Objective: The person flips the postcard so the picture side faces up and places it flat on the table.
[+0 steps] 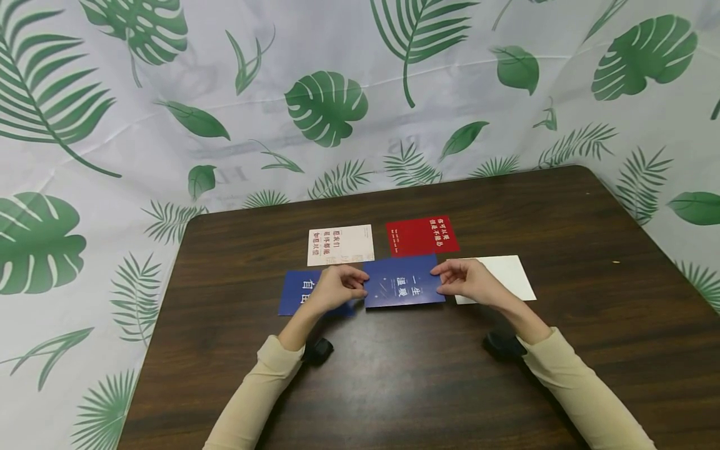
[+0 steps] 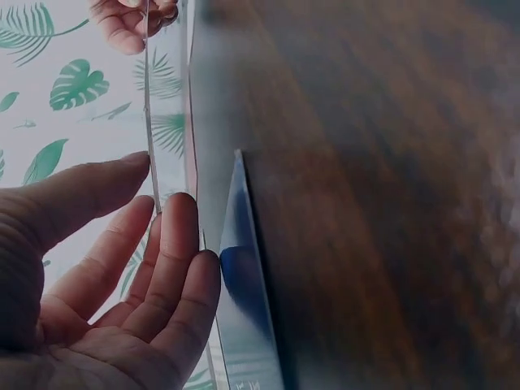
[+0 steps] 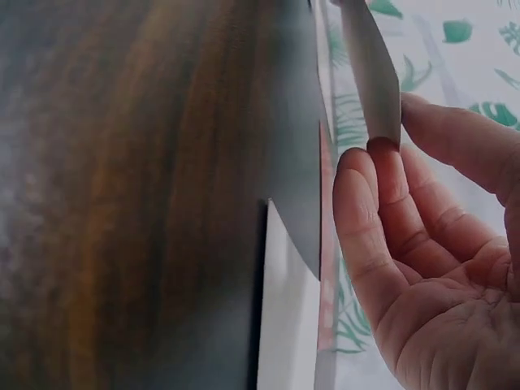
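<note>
Both hands pinch a blue card (image 1: 402, 281) with white lettering by its two short edges, level above the table. My left hand (image 1: 336, 289) grips the left edge between thumb and fingertips; in the left wrist view the card is seen edge-on. On the opposite edge, my right hand (image 1: 464, 279) pinches with thumb and fingers. Under the left hand lies another blue card (image 1: 289, 294), partly covered by that hand. A white card (image 1: 509, 277) lies beneath the right hand. Behind are a cream card (image 1: 323, 247) with red lettering and a red card (image 1: 419, 236).
The dark wood table (image 1: 427, 387) has its far edge close to a white cloth (image 1: 247, 169) printed with green leaves. Black wrist devices (image 1: 319, 351) sit on both forearms, below the cream sleeves.
</note>
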The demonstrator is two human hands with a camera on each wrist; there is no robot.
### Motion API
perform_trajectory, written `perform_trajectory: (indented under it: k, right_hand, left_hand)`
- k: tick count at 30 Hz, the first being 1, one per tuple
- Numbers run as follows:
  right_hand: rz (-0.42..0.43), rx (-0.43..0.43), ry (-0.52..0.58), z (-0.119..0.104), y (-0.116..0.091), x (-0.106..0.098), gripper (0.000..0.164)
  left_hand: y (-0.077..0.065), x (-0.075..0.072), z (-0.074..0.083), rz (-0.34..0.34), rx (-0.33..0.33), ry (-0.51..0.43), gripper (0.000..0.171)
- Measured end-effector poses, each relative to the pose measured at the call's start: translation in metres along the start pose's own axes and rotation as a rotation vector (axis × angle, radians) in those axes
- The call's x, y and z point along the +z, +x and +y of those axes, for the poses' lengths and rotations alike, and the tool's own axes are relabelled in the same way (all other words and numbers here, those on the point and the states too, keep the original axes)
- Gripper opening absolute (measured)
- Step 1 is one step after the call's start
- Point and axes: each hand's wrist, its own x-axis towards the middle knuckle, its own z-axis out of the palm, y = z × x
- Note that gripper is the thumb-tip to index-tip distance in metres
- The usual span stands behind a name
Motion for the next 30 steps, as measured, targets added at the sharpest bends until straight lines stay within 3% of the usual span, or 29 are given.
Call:
perform_trajectory:
  k: [7,13,21,30]
  right_hand:
    - [0.004,0.003,-0.066,0.001,-0.001,0.004,0.032]
    - [-0.002,0.0,-0.132,0.0,-0.001,0.007,0.029]
    - [-0.006,-0.028,-0.275,-0.006,0.005,0.011,0.027]
    - [-0.015,0.016,-0.357,-0.011,0.009,0.014,0.026]
  left_hand:
    - [0.0,0.0,0.004,-0.039,0.005,0.043,0.026]
    - [0.002,0.002,0.007,-0.053,0.018,0.133,0.025]
    - [0.005,0.007,0.006,-0.044,0.038,0.227,0.021]
    - [0.008,0.012,0.011,-0.029,0.082,0.341,0.02]
